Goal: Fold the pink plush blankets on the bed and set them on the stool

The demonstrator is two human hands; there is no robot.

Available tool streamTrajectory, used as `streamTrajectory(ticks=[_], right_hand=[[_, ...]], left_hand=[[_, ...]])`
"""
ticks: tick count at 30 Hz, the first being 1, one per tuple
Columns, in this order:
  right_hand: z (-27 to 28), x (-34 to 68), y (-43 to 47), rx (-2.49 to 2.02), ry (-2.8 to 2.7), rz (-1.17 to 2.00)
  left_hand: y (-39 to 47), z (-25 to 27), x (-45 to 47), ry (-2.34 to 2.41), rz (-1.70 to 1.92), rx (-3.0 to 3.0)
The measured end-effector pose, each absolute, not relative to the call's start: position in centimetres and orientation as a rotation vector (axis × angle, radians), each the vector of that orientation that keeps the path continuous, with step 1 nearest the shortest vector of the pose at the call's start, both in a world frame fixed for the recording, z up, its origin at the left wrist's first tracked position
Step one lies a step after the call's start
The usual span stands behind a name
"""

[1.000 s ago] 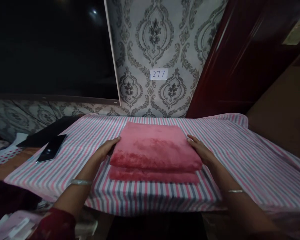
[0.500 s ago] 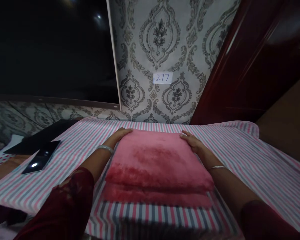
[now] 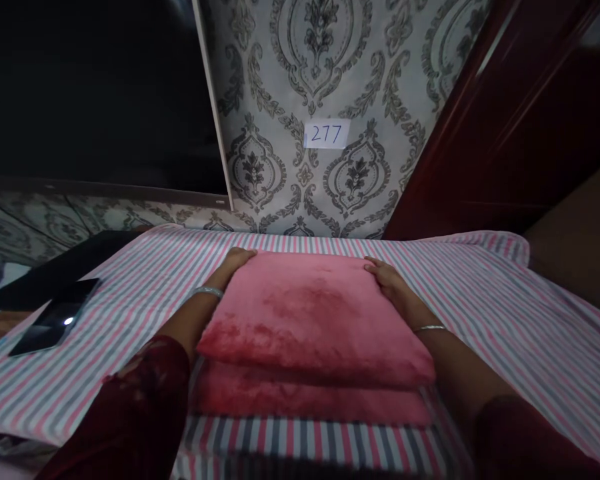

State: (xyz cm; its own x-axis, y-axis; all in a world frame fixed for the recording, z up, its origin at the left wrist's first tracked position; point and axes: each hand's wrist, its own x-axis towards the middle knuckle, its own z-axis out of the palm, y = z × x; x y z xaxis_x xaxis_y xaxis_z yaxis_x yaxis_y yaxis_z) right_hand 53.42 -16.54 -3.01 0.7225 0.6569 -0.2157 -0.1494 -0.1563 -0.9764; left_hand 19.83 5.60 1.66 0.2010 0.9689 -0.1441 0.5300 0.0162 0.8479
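Note:
A folded pink plush blanket [image 3: 310,313] lies on the striped cloth in the middle of the view, its near side showing two thick layers. My left hand [image 3: 239,259] grips its far left corner, fingers curled over the edge and partly hidden. At the far right corner, my right hand [image 3: 387,277] holds the other side, thumb and fingers around the edge. Both forearms run along the sides of the blanket.
The pink, grey and white striped cloth [image 3: 485,293] covers the surface. A phone [image 3: 57,317] lies at left, near a flat black object [image 3: 75,263]. Behind are a large dark screen [image 3: 95,93], patterned wallpaper with a "277" label [image 3: 327,134], and dark red wood [image 3: 480,133].
My view has shifted slightly, so the blanket looks a little larger and the wall label sits higher. Both hands stay on the blanket's far corners.

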Motion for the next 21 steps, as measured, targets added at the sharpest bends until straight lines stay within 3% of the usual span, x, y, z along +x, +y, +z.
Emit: streamTrajectory(ticks=[5, 13, 21], right_hand=[[-3.0, 53.4, -20.2, -1.489, -0.484, 0.702], [-4.8, 50.1, -35.7, -1.605, -0.785, 0.703], [-5.0, 46.6, -39.3, -1.695, -1.145, 0.333]], left_hand=[[3.1, 2.6, 18.1, 1.291, 0.644, 1.546], [-8.5, 1.3, 6.7, 1.014, 0.940, 1.589], [-13.9, 0.6, 6.1, 0.863, 0.867, 2.075]])
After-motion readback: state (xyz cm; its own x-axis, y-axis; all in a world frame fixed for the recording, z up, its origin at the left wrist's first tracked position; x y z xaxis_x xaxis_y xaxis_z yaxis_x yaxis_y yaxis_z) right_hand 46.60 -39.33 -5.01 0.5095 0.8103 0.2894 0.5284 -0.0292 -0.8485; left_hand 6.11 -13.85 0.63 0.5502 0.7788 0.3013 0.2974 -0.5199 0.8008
